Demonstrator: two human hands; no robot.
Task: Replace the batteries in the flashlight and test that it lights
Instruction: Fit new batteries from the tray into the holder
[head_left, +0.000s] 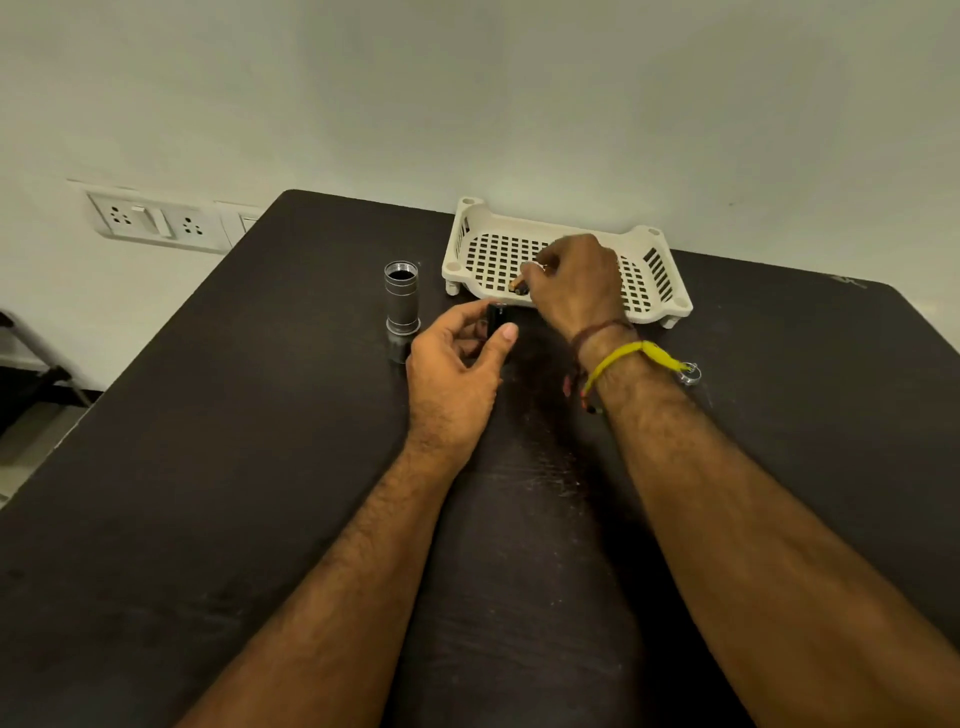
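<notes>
A silver flashlight body (401, 297) stands upright on the dark table (208, 467), its open threaded end facing up. My left hand (457, 374) grips a small black part (497, 318), probably the battery holder, just right of the body. My right hand (574, 283) reaches over the front edge of the white perforated tray (488, 249) and pinches a battery (518, 285) with a copper-coloured end. Most of the battery is hidden by the fingers.
The tray sits against the wall at the back of the table. Wall sockets and switches (156, 221) are at the left. A yellow band with a metal clip (688, 371) hangs on my right wrist. A chair (31, 364) stands left of the table.
</notes>
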